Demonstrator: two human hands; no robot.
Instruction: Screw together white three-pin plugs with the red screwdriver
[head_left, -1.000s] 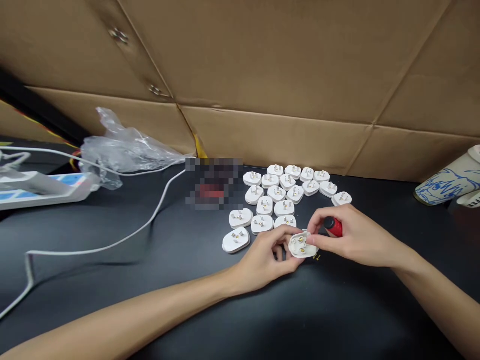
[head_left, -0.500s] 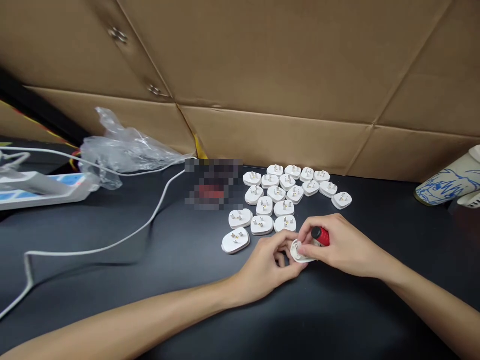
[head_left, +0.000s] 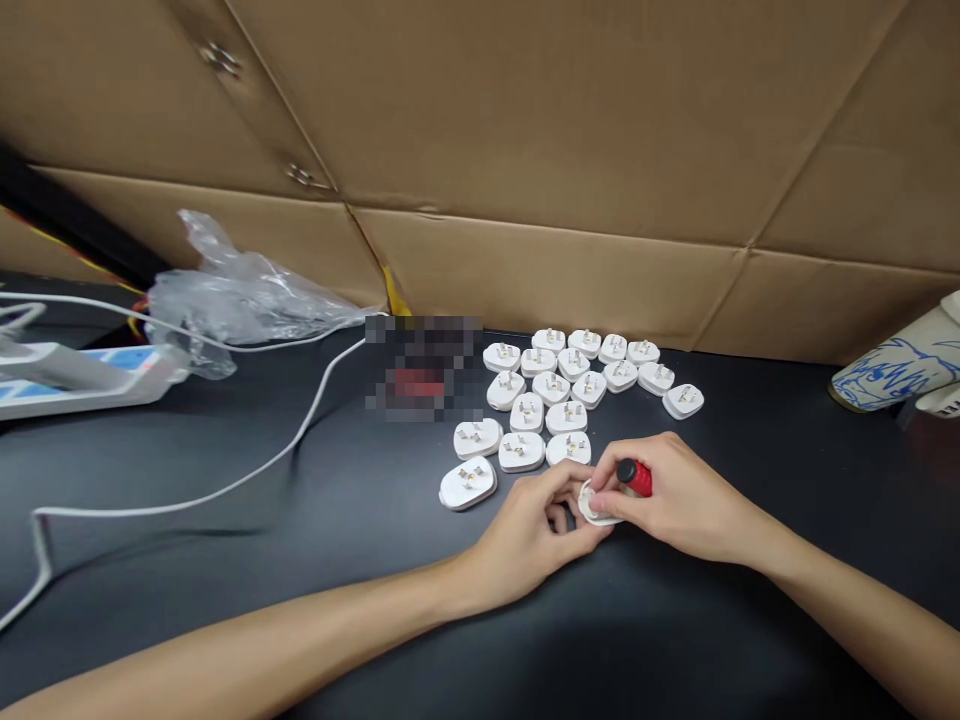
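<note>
One dark counter: it runs beneath your arms and out to both sides, smooth and slightly glossy.
Cardboard wall: brown and creased, it stands along the far edge, with a black bar slanting across at the left.
Plastic bag: clear and crumpled, near the foot of the cardboard (you cannot tell whether it holds anything).
Cup: patterned in blue, leaning at the far right and partly cut off by the frame; its contents are hidden from you.
Power strip: white with blue panels, at the left edge.
White cable: it bends over the counter, left of your arms.
Blurred patch: pixelated, with some red in it, left of the plugs.
White plugs: many, loosely grouped beyond your hands, pins facing up.
White housing: between your two hands, just nearer to you than the lowest plugs on the right.
Left hand: your fingers and thumb grip the housing from its left side.
Right hand: closed around a red-handled tool, black end showing (your thumb and fingertip meet over the housing, covering part of it).
</note>
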